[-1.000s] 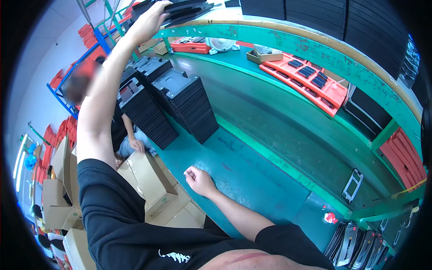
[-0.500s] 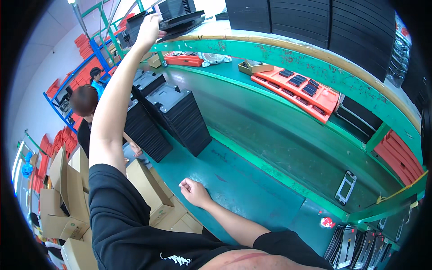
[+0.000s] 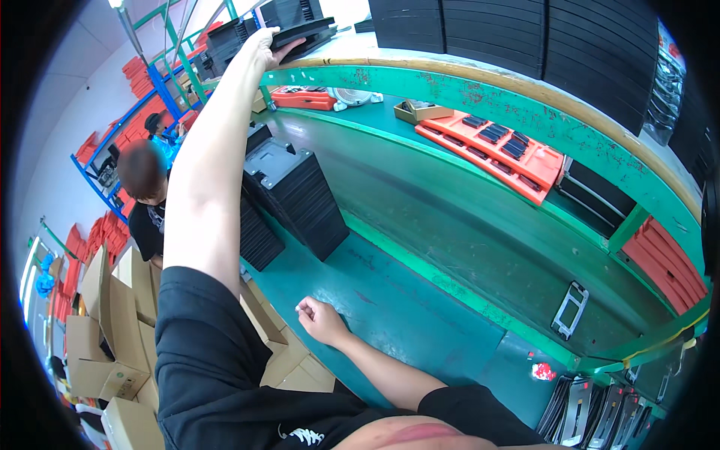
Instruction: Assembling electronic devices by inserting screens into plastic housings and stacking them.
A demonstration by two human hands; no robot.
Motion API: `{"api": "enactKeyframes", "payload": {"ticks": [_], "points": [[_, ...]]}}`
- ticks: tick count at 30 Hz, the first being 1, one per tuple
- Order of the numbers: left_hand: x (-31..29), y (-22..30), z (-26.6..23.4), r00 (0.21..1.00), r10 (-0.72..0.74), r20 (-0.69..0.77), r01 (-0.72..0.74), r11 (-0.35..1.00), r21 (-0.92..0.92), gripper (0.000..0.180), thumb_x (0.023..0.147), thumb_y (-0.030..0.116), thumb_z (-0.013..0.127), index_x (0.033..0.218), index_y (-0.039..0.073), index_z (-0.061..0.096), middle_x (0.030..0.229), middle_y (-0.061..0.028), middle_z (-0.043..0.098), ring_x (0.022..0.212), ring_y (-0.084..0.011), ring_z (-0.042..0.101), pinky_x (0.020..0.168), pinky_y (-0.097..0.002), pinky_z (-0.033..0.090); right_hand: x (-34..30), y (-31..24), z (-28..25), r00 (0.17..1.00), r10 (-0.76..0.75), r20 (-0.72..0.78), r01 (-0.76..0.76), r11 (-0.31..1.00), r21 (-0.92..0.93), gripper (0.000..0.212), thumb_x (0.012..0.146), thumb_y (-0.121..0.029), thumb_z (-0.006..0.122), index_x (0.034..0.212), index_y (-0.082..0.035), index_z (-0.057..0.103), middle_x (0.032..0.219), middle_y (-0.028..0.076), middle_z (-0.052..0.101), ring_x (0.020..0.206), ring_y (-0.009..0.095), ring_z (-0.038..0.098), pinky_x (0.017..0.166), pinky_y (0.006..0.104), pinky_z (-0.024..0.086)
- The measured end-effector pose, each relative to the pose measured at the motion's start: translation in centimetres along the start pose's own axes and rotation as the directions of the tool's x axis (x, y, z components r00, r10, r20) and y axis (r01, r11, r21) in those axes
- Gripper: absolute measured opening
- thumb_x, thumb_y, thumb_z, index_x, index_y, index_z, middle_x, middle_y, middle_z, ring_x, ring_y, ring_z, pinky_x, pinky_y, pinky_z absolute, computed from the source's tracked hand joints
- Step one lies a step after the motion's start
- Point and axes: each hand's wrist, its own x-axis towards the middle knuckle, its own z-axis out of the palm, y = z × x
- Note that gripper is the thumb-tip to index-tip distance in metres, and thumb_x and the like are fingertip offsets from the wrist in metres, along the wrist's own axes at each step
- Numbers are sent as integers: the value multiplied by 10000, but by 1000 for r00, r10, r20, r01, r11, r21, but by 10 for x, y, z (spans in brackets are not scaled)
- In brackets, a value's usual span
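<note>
White workshop wall (image 3: 67, 127) stood well left of the left hand (image 3: 274, 46), with a co-worker (image 3: 142, 229) in black and cardboard boxes (image 3: 112, 367) below-left of it. Left hand was at the left end of a black panel (image 3: 306, 33) at the upper shelf (image 3: 412, 61), digits above and below the edge: gripping it, by the look; couldn't tell how much weight it took. Panel ran off right from that grip, long axis roughly sideways, rising slightly; right hand (image 3: 322, 322) was well apart. Left arm (image 3: 214, 150) was raised, elbow nearly straight. Black tray stack (image 3: 300, 202) stood below the grip on the green table (image 3: 405, 300). Right hand was farther below, elbow bent, fingers loosely curled, nothing seen in them. Orange rack (image 3: 469, 133) lay right of both hands.
</note>
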Motion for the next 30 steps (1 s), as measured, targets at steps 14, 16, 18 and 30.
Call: {"api": "enactKeyframes", "payload": {"ticks": [14,16,18,30], "points": [[-149,58,-175,987,156,-38,-160,972,-173,320,1005,39,555,1249,-159,497,1270,-295,612,1160,-472,651,981,-479,625,6,3,-8,996,-11,-91,10,1000,-14,58,925,-65,662,943,-10,674,729,46,682,625,92,628,579,273,503],[-178,71,-212,963,266,-40,-249,937,245,341,1031,94,521,1270,-147,480,1272,-305,608,1156,-451,661,979,-468,626,7,-2,0,996,-48,-77,46,999,-26,60,921,-60,652,938,-3,657,725,94,693,608,146,647,562,310,499],[-197,69,-238,970,215,-112,-179,947,266,349,1038,110,504,1280,-140,472,1276,-298,609,1167,-450,655,975,-472,627,7,-3,1,994,-70,-83,68,997,-33,62,919,-58,647,936,1,648,722,118,698,599,173,656,553,328,497],[-153,40,-302,975,8,-223,32,984,177,381,1027,106,483,1358,-77,433,1342,-280,585,1208,-500,612,978,-608,591,-1,-6,-2,996,-5,-86,1,999,-47,74,920,-70,646,941,-8,680,718,45,675,600,89,602,565,274,485]]}}
